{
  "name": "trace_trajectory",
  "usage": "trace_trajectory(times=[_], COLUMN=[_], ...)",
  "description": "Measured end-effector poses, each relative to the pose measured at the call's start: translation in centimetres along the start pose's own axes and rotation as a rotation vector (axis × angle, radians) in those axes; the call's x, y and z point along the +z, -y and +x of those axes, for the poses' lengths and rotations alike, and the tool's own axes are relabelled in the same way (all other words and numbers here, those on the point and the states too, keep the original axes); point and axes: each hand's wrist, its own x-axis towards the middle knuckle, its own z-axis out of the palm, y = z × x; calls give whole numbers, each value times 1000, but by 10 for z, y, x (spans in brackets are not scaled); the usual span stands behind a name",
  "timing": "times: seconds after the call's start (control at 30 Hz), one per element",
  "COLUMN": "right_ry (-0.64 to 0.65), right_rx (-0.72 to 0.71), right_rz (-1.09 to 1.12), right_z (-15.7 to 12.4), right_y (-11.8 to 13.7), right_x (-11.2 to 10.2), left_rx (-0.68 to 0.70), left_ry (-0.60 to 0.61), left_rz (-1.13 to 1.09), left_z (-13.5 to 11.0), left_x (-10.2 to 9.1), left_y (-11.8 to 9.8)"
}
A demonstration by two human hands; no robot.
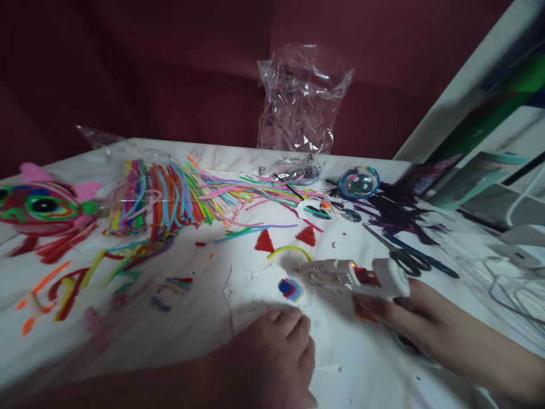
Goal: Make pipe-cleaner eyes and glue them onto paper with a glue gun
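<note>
My right hand (411, 312) grips a white hot glue gun (366, 277) with an orange light lit on its body. The gun's nozzle points left, just above and beside a small round piece (290, 288) of blue, red and pale rings. That piece lies on a white sheet of paper (249, 289) with faint writing. My left hand (283, 346) rests at the paper's lower edge with its fingers curled; whatever they may hold is hidden. Beyond the gun's tip lie a yellow pipe cleaner (290, 250) and two red triangles (264, 241) (305, 236).
Bundled pipe cleaners (170, 193) spread across the back. At left sits a colourful fish-like mask (46, 207) near loose scraps (63, 289). Scissors (400, 250), a clear dome (359, 182) and dark purple strands (395, 210) lie right, near cables (506, 289). A clear plastic bag (302, 108) stands behind.
</note>
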Motion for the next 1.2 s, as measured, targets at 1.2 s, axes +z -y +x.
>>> trace_trajectory(times=[1.2], right_ry=[319], right_rx=[94], right_rz=[166], right_z=[10], right_y=[3], right_x=[8], left_rx=[-5], left_ry=[-63], left_rz=[-17], left_z=[1], left_x=[3], left_y=[1])
